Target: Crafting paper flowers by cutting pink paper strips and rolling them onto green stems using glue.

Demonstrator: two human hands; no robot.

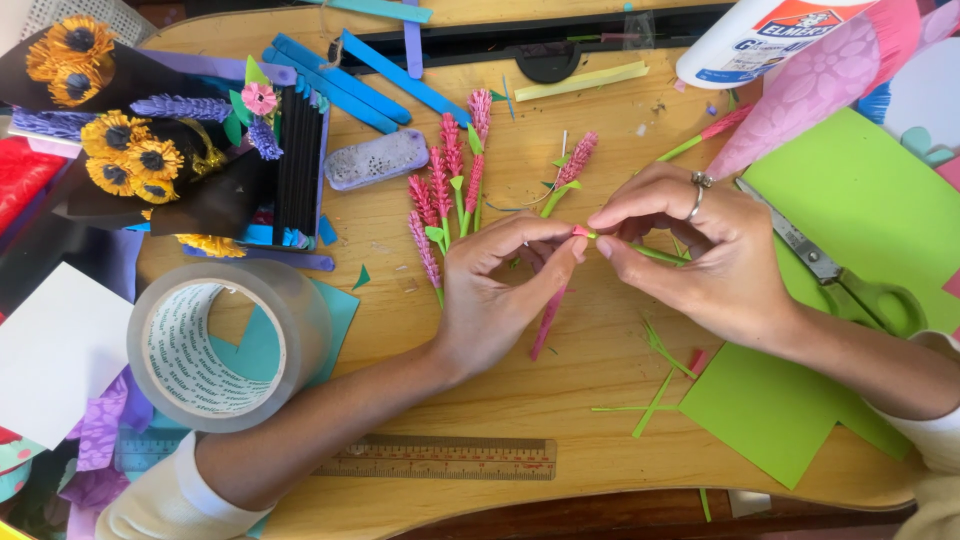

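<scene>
Nearest the viewer, a wooden ruler (440,458) lies along the edge of the worktop (560,400), with a big roll of clear tape (228,342) to its left and a sheet of green paper (775,410) to its right. Just beyond, both hands meet over the middle of the worktop. The left hand (500,290) has thumb and forefinger pinched shut on the tip of a pink paper strip (549,318), whose tail hangs down toward the wood. The right hand (700,255), wearing a ring, is closed the same way on a thin green stem (655,254), its fingertips touching the left ones where strip meets stem. To wrap well here, I would judge that the strip should stay taut and angled, each turn overlapping the one before, with the stem rolled slowly between the fingertips. Farther off lie finished pink flower spikes (448,185), green-handled scissors (850,285), blue sticks (340,75) and a white glue bottle (760,40).
</scene>
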